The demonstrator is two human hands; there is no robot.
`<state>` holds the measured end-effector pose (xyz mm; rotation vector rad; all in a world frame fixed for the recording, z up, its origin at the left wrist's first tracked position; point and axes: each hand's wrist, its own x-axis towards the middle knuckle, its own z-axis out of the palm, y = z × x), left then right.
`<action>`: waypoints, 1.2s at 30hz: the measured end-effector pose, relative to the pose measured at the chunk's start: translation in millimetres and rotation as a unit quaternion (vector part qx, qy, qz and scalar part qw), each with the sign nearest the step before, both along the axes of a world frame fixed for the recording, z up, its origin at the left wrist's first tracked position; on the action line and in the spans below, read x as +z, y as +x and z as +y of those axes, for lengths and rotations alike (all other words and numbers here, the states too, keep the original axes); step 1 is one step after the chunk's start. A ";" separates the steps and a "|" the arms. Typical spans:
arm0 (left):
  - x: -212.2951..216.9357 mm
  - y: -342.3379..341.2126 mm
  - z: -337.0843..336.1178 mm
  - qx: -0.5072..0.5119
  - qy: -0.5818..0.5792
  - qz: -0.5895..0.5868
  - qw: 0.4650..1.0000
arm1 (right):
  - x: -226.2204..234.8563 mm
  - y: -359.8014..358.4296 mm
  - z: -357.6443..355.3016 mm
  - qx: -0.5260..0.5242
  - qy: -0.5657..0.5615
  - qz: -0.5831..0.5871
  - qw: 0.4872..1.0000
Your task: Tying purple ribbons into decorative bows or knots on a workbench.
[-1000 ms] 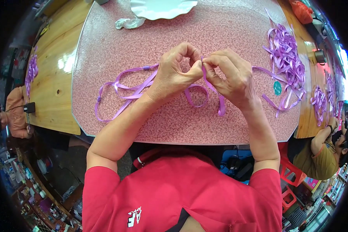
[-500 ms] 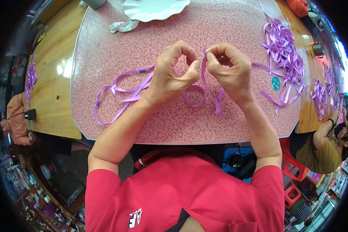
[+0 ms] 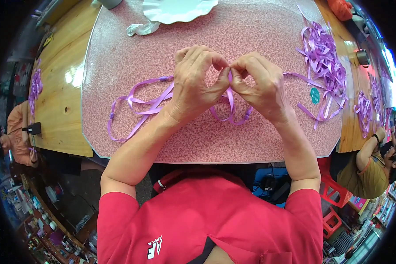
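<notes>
Over the middle of the pink speckled mat, my left hand (image 3: 199, 78) and my right hand (image 3: 262, 86) meet fingertip to fingertip. Both pinch a narrow purple ribbon (image 3: 229, 99) between thumb and forefinger; the exact spot they grip is hidden by the fingertips. The ribbon hangs below them and curls onto the mat, with a small darker purple knot or slider (image 3: 247, 113) near my right wrist. More loops of purple ribbon (image 3: 146, 82) lie left of my left hand. At the right, a tangled heap of purple ribbons (image 3: 323, 57) sends one strand toward my right hand.
A white scalloped plate (image 3: 180, 11) and a crumpled white tissue (image 3: 143, 29) sit at the far side. The mat (image 3: 207, 147) lies on a wooden table (image 3: 66, 119). People sit at left (image 3: 20, 127) and right (image 3: 369, 171), near more ribbons. A red stool (image 3: 336, 189) stands at lower right.
My hands have come together, closing the small gap between their fingertips. The ribbon piece below my right hand has shifted, and its loop now hangs under both hands.
</notes>
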<state>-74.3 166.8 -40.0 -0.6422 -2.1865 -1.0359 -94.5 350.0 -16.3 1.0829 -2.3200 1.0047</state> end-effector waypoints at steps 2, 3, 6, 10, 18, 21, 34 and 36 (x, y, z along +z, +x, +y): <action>0.0 -0.1 -1.5 -0.002 -0.006 -0.001 1.000 | 0.9 0.8 1.0 0.001 0.016 -0.008 1.000; 0.3 -0.2 -2.8 0.000 -0.021 -0.003 1.000 | 1.2 1.2 1.0 0.002 0.033 -0.016 0.999; 0.7 -0.4 -2.8 0.001 -0.033 -0.006 0.999 | -0.1 0.2 1.0 -0.003 0.030 -0.004 1.000; 1.2 1.0 -2.4 0.000 -0.024 -0.031 0.999 | 1.6 -0.8 1.9 -0.002 0.045 0.017 0.999; 2.8 1.6 -4.6 -0.025 0.003 -0.072 0.997 | 0.6 -2.5 -0.3 0.022 0.022 0.050 0.998; 2.5 2.3 -5.1 -0.040 0.039 -0.118 0.991 | 0.6 -2.0 1.2 0.026 0.014 0.035 0.999; 6.8 5.9 -3.6 -0.104 0.239 -0.303 0.917 | -2.7 -0.5 -1.7 0.021 -0.049 0.007 0.999; 4.6 2.7 -6.4 -0.097 0.183 -0.247 0.947 | -4.3 -3.5 -0.7 0.019 -0.021 0.058 0.998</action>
